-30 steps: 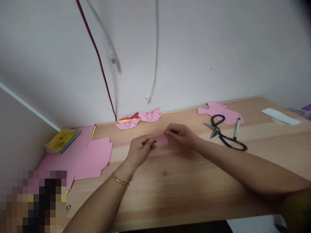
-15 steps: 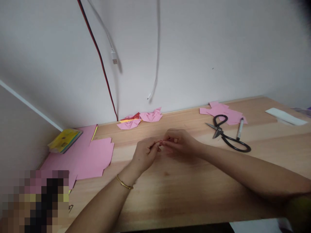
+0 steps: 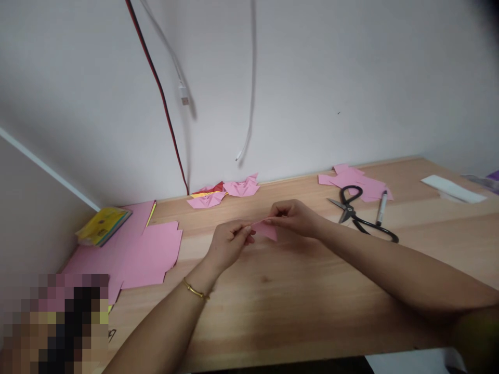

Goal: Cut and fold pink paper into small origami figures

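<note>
A small piece of pink paper [image 3: 266, 231] is stretched between my two hands, just above the middle of the wooden table [image 3: 268, 311]. My left hand [image 3: 230, 241] pinches its left end between thumb and fingers. At the upper right edge, my right hand [image 3: 294, 218] grips the same paper, fingers curled. One flap of it hangs down between the hands; the parts under my fingers are hidden. Folded pink paper shapes [image 3: 241, 187] lie behind my hands against the wall, one with red and yellow layers.
Black-handled scissors [image 3: 350, 209] lie open at the right, beside a marker [image 3: 382, 208] and pink paper pieces [image 3: 353, 179]. A white strip [image 3: 452, 188] is farther right. Large pink sheets [image 3: 152, 254] and a yellow packet [image 3: 103, 224] occupy the left. Cables [image 3: 253, 78] hang along the wall.
My hands have moved apart, the left one slightly left and the right one slightly up. More of the pink paper now shows between them.
</note>
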Available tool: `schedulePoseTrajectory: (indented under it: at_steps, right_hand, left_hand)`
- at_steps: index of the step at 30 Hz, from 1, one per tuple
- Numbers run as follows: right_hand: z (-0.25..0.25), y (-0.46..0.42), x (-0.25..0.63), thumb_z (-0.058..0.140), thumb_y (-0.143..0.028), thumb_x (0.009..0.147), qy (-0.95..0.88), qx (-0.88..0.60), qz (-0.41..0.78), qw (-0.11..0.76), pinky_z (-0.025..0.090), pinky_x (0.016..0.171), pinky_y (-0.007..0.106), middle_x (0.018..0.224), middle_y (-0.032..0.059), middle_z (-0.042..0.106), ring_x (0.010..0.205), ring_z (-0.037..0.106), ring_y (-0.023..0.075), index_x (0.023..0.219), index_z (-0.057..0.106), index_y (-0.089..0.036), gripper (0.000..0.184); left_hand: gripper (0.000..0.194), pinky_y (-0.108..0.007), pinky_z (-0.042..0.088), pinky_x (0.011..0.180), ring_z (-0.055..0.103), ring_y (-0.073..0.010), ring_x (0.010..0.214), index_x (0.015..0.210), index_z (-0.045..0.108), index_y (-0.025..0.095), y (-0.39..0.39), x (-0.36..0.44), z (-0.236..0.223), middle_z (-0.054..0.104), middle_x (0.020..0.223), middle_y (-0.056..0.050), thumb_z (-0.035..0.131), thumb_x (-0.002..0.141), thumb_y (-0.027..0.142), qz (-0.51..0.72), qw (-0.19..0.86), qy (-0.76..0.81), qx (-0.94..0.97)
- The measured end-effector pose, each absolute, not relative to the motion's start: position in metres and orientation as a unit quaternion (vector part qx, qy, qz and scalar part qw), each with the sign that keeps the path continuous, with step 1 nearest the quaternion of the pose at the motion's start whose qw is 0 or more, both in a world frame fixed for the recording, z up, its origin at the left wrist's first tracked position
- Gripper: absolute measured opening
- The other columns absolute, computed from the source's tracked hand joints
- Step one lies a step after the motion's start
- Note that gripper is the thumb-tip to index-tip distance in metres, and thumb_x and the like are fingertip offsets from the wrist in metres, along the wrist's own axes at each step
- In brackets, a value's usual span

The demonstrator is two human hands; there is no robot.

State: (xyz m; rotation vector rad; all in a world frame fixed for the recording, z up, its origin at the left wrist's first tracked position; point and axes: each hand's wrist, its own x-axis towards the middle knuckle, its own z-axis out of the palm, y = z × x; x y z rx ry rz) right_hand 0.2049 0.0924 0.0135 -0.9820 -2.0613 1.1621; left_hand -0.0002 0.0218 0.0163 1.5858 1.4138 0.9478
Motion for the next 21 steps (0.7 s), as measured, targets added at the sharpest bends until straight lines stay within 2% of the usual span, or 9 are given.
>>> schedulePoseTrajectory:
  at_steps: [6, 13, 15, 17, 19, 21]
  right_hand:
    - [0.0174, 0.0952, 0.2081, 0.057, -0.046, 0.080, -0.797, -0.330, 0.436, 0.257, 0.039, 0.059, 0.023, 0.069, 0.0020, 0.061, 0.065, 0.053, 0.0123, 0.073, 0.062, -0.014, 0.033]
    - [0.0163, 0.0968, 0.2091, 0.053, -0.042, 0.084, -0.801, -0.330, 0.431, 0.251, 0.040, 0.063, 0.024, 0.073, 0.0026, 0.062, 0.069, 0.054, 0.0133, 0.077, 0.063, -0.014, 0.030]
    - [0.0156, 0.0975, 0.2094, 0.053, -0.042, 0.084, -0.814, -0.336, 0.403, 0.250, 0.040, 0.062, 0.024, 0.071, 0.0023, 0.062, 0.068, 0.054, 0.0134, 0.075, 0.062, -0.015, 0.030]
    - [0.0161, 0.0976, 0.2098, 0.052, -0.041, 0.084, -0.827, -0.333, 0.377, 0.252, 0.040, 0.061, 0.024, 0.070, 0.0024, 0.061, 0.067, 0.054, 0.0135, 0.074, 0.061, -0.015, 0.030]
    - [0.0172, 0.0964, 0.2093, 0.052, -0.039, 0.085, -0.838, -0.324, 0.357, 0.256, 0.040, 0.062, 0.025, 0.071, 0.0032, 0.062, 0.067, 0.055, 0.0139, 0.075, 0.061, -0.014, 0.029]
    - [0.0180, 0.0934, 0.2072, 0.052, -0.037, 0.085, -0.850, -0.313, 0.337, 0.257, 0.040, 0.062, 0.025, 0.071, 0.0039, 0.063, 0.067, 0.055, 0.0143, 0.074, 0.061, -0.015, 0.027]
  left_hand:
    - [0.022, -0.020, 0.045, 0.049, 0.060, -0.0112, 0.054, 0.071, 0.066, 0.016, 0.0240, -0.0011, 0.0142, 0.064, 0.059, -0.001, 0.055, 0.080, 0.032, 0.385, 0.421, 0.572, 0.589]
    - [0.022, -0.021, 0.046, 0.053, 0.059, -0.0114, 0.056, 0.072, 0.067, 0.015, 0.0252, -0.0042, 0.0108, 0.065, 0.061, -0.002, 0.057, 0.079, 0.033, 0.366, 0.455, 0.568, 0.581]
    - [0.024, -0.022, 0.047, 0.054, 0.060, -0.0122, 0.059, 0.075, 0.068, 0.015, 0.0253, -0.0060, 0.0105, 0.067, 0.066, -0.004, 0.056, 0.080, 0.035, 0.349, 0.468, 0.556, 0.591]
    - [0.025, -0.024, 0.049, 0.059, 0.062, -0.0140, 0.067, 0.086, 0.070, 0.015, 0.0253, -0.0072, 0.0117, 0.070, 0.078, -0.006, 0.056, 0.081, 0.035, 0.345, 0.459, 0.542, 0.614]
    - [0.029, -0.027, 0.051, 0.068, 0.063, -0.0169, 0.081, 0.099, 0.068, 0.017, 0.0252, -0.0068, 0.0138, 0.070, 0.093, -0.008, 0.059, 0.080, 0.036, 0.356, 0.421, 0.537, 0.639]
    - [0.030, -0.029, 0.050, 0.075, 0.063, -0.0188, 0.089, 0.101, 0.068, 0.018, 0.0246, -0.0046, 0.0159, 0.068, 0.101, -0.009, 0.062, 0.078, 0.035, 0.366, 0.375, 0.534, 0.664]
